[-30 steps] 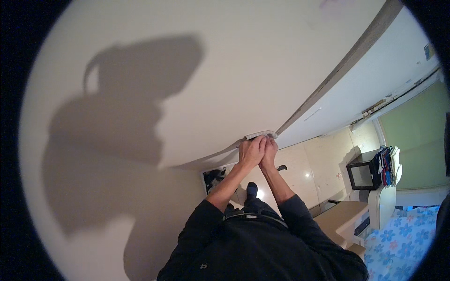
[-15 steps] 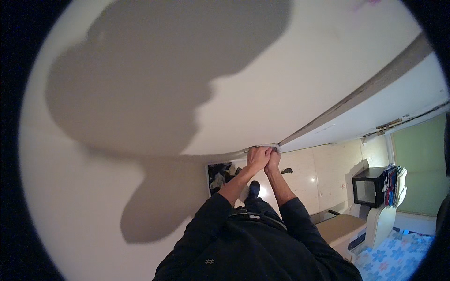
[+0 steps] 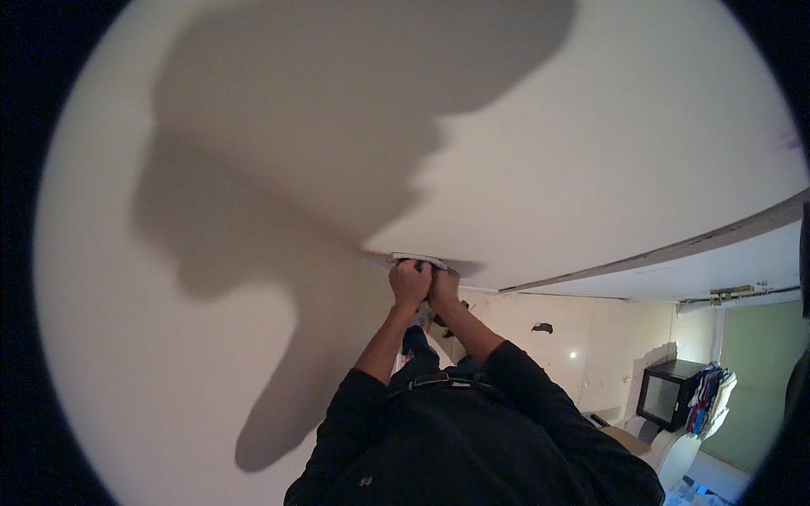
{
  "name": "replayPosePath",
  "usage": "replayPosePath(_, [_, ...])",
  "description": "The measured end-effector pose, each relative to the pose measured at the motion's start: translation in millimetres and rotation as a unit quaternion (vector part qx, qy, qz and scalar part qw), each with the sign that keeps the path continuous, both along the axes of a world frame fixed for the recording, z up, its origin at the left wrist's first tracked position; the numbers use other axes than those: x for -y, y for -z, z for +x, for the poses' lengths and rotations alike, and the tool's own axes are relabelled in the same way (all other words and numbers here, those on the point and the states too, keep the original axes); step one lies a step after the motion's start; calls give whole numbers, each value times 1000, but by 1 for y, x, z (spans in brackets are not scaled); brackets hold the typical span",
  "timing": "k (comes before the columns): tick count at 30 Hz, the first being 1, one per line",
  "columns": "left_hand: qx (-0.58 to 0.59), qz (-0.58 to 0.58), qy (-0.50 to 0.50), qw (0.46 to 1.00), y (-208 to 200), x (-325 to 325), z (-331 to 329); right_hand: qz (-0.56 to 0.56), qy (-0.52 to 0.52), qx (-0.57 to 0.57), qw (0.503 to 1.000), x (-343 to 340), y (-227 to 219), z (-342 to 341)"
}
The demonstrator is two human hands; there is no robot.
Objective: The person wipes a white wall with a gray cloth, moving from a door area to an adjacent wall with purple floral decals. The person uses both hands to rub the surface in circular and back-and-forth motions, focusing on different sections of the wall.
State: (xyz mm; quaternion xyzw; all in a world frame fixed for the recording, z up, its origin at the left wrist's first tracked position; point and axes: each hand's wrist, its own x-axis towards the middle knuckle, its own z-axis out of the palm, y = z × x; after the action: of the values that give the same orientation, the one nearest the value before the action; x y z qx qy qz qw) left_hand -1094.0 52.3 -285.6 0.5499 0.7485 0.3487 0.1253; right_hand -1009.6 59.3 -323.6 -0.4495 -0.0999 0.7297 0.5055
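Note:
A small white flat plate (image 3: pixel 419 259) sits on the cream wall (image 3: pixel 591 126) right in front of me. My left hand (image 3: pixel 411 282) and my right hand (image 3: pixel 443 289) are pressed side by side just under it, fingers curled onto its lower edge. Both forearms in dark sleeves reach up to it from my body. The fingertips hide most of the plate, so what kind of fixture it is cannot be made out. A large shadow of my head and arms falls across the wall to the left.
A dark strip (image 3: pixel 675 249) marks the wall's edge on the right. Below lies a pale tiled floor (image 3: pixel 582 337) with a small dark thing (image 3: pixel 542 327). A black box-shaped set (image 3: pixel 662 395) and colourful cloths (image 3: pixel 707 396) stand at the lower right.
My hands have stayed together on the plate. The view has swung, so the hands now sit more to the middle, and the shadow on the wall looks larger and higher.

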Motion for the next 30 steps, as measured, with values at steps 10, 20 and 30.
replayPosePath(10, [20,-104,-115,988,6,-11,-73,-3,-21,-62,998,-11,23,-100])
replayPosePath(20, [21,170,34,985,-61,-5,14,46,-13,30,998,-14,-81,18])
replayPosePath(30, [101,0,281,954,-99,-17,201,54,211,160,963,8,-81,224])
